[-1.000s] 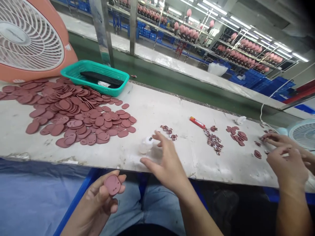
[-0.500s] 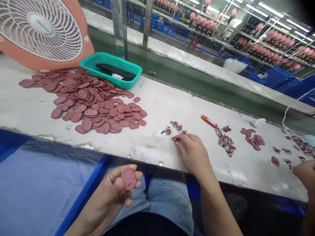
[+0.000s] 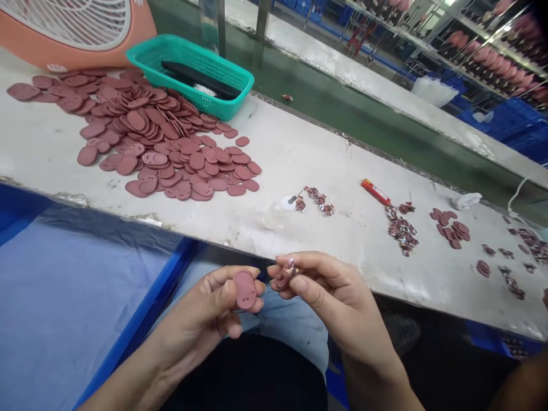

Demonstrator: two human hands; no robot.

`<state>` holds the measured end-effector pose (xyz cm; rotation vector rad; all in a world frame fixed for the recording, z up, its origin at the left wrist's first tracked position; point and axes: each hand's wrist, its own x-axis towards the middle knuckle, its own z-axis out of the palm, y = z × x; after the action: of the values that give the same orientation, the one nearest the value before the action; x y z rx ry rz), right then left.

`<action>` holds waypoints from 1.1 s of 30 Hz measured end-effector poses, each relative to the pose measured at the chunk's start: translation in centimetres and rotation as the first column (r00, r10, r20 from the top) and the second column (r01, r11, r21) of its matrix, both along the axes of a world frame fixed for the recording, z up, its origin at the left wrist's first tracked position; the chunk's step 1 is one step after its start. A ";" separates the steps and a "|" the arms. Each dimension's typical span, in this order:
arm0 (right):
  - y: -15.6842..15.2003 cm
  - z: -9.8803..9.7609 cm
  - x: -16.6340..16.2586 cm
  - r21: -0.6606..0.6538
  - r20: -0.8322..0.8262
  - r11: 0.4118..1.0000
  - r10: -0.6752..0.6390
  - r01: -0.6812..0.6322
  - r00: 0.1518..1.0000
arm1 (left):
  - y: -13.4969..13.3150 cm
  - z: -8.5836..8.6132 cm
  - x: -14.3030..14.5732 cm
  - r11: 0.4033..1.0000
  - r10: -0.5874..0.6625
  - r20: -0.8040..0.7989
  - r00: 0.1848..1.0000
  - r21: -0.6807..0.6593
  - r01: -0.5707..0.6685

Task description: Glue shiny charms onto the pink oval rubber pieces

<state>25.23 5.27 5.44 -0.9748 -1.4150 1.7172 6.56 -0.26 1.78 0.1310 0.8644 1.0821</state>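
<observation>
Between the thumb and fingers of my left hand (image 3: 214,308) is a dusky-red oval disc (image 3: 245,290) with small holes near its lower end. My right hand (image 3: 329,291) pinches a small dark-red and white piece (image 3: 285,278), too small to name exactly. Both hands are close together over my lap, in front of the table edge, and the two parts are apart. Behind them on the table lies a translucent bottle (image 3: 276,212) with a dark tip. Several similar small pieces (image 3: 317,196) lie just past that tip.
A big pile of red oval discs (image 3: 171,154) covers the table's left, beside a green basket (image 3: 240,97) and an orange fan (image 3: 145,34). To the right are a red box (image 3: 375,192), more small pieces (image 3: 402,231) and discs (image 3: 454,231). A blurred arm (image 3: 524,382) shows at lower right.
My right hand has lifted a small piece off the table and brought it back beside my left hand. My left hand still holds the disc. The view has tilted downward.
</observation>
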 end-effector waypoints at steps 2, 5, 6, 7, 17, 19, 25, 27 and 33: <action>-0.3 0.3 -0.4 0.036 0.006 0.999 0.017 -0.017 1.000 | -0.1 -0.2 -0.1 0.998 -0.043 -0.006 0.999 0.038 0.043; -0.4 0.2 -0.6 0.169 0.086 0.985 0.031 -0.045 0.996 | -0.2 -0.2 -0.1 0.993 -0.074 -0.007 0.997 0.087 0.074; -0.4 0.2 -0.7 0.206 0.112 0.977 0.027 -0.050 0.993 | -0.2 -0.2 -0.1 0.993 -0.073 -0.001 0.997 0.095 0.072; -0.4 0.1 -0.7 0.232 0.135 0.971 0.021 -0.052 0.991 | -0.3 -0.2 -0.1 0.992 -0.075 0.006 0.997 0.102 0.074; -0.2 1.2 -0.4 0.450 0.298 0.866 0.084 -0.217 0.951 | -0.6 -1.0 -0.1 0.989 -0.122 0.036 0.992 0.091 0.118; -0.1 1.6 -0.3 0.481 0.335 0.839 0.093 -0.255 0.938 | -0.5 -0.9 -0.1 0.988 -0.132 0.036 0.991 0.085 0.129; -0.1 2.2 -0.3 0.520 0.399 0.795 0.100 -0.314 0.912 | -0.5 -0.7 0.2 0.990 -0.125 0.035 0.992 0.076 0.122; -0.1 2.2 -0.3 0.524 0.398 0.790 0.103 -0.318 0.911 | -0.5 -0.6 0.2 0.991 -0.121 0.044 0.992 0.069 0.118; 0.2 2.1 -0.1 0.525 0.405 0.779 0.124 -0.341 0.906 | -0.7 -0.7 0.1 0.990 -0.136 0.058 0.989 0.048 0.133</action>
<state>25.11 5.46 7.59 -0.7856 -2.2180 1.1472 6.62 -0.97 1.12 0.1899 0.7663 0.9745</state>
